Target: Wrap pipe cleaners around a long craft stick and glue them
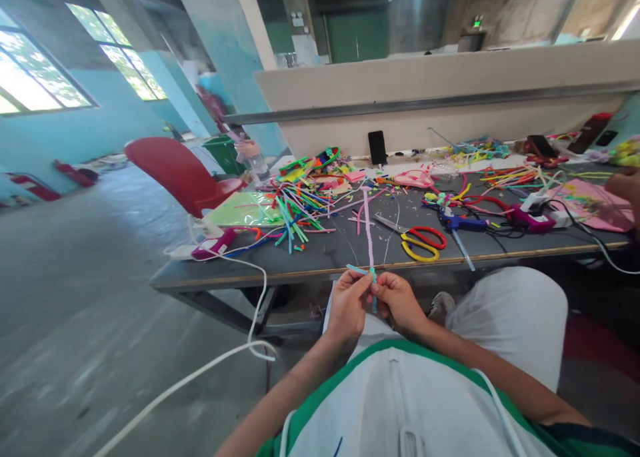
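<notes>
Close together at the table's front edge, my left hand [351, 302] and my right hand [399, 302] both pinch a blue pipe cleaner [357, 269]. One end of it sticks out to the left, and another piece points down between the fingers. From the same spot a long lilac pipe cleaner [369, 230] runs straight up over the tabletop, joined to the blue near my fingertips. How they are joined is too small to make out. Just beyond my right hand lie scissors [420, 242] with one red and one yellow handle, blades pointing left.
A heap of cut pipe cleaners [295, 210] covers the left of the grey table [320, 252]. To the right are a blue glue gun [465, 222], purple power strips [533, 218] with cables and a pink sheet [595, 204]. A phone [377, 148] leans at the back. Another person's hand [625, 185] shows at the right edge.
</notes>
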The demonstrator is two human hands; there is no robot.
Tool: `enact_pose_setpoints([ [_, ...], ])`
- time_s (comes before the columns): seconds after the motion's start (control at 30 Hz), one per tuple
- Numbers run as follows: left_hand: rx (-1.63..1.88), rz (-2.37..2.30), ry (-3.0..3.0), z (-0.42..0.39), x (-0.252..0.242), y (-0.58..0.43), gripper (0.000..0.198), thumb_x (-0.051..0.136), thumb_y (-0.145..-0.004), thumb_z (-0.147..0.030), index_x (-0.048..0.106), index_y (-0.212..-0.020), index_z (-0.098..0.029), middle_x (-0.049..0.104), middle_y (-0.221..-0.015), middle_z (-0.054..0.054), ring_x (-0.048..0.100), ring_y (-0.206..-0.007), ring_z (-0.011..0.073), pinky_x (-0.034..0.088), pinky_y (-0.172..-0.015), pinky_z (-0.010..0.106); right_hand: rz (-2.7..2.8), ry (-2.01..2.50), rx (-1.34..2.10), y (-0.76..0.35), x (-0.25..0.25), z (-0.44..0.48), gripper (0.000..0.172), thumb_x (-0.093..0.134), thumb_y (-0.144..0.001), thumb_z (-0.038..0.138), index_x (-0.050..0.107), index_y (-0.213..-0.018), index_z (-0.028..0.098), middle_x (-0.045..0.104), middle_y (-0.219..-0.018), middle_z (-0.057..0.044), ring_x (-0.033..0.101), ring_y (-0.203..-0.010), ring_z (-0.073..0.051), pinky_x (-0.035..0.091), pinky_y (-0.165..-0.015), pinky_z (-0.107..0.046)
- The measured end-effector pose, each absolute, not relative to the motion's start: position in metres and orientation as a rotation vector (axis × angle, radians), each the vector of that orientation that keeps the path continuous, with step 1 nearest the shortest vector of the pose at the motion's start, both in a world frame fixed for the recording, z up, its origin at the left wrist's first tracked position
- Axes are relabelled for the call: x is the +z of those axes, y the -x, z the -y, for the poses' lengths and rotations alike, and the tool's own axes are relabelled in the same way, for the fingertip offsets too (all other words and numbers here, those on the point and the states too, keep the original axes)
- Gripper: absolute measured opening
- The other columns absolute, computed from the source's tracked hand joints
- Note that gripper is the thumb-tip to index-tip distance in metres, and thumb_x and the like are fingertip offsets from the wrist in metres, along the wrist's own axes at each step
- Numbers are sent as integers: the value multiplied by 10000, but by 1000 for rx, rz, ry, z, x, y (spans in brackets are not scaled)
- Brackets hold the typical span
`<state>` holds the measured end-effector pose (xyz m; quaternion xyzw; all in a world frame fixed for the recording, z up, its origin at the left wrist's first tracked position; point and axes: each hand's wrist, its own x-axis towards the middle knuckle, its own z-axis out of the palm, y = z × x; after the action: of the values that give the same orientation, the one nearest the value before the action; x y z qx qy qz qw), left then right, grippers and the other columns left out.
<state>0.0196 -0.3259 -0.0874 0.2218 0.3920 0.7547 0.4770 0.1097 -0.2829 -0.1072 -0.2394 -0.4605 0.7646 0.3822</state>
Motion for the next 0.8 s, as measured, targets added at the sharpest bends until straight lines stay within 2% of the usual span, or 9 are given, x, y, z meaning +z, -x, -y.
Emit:
enact_pose_setpoints([
  [0.13, 1747, -903, -540, 326, -87, -16, 192, 724, -671, -187, 540, -659, -133, 579, -605, -31, 433, -414, 26, 303, -397, 146, 1114, 523, 2031, -111, -110, 283, 303, 718, -699, 361, 501, -637, 160, 607, -530, 34, 337, -289, -20, 190, -297, -165],
  [0.4, 1683, -868, -554, 327, -88, -13, 194, 707, -694, -196, 526, -663, -132, 584, -609, -29, 451, -371, 28, 320, -373, 149, 1076, 448, 2131, -114, -111, 281, 287, 723, -704, 352, 532, -643, 146, 586, -532, 28, 293, -298, -9, 145, -302, -170],
  [0.6, 1680, -883, -522, 329, -88, -15, 195, 736, -660, -186, 552, -691, -129, 598, -609, -24, 479, -373, 38, 366, -363, 150, 1047, 313, 2237, -113, -117, 280, 279, 714, -725, 361, 561, -652, 138, 517, -506, 46, 244, -320, -7, 120, -329, -179],
  [0.8, 1747, -904, -608, 331, -86, -19, 184, 709, -703, -211, 545, -690, -129, 608, -583, -13, 484, -356, 46, 365, -349, 146, 1041, 210, 2291, -111, -122, 279, 303, 704, -742, 389, 554, -665, 137, 490, -523, 52, 205, -343, -4, 111, -358, -188],
])
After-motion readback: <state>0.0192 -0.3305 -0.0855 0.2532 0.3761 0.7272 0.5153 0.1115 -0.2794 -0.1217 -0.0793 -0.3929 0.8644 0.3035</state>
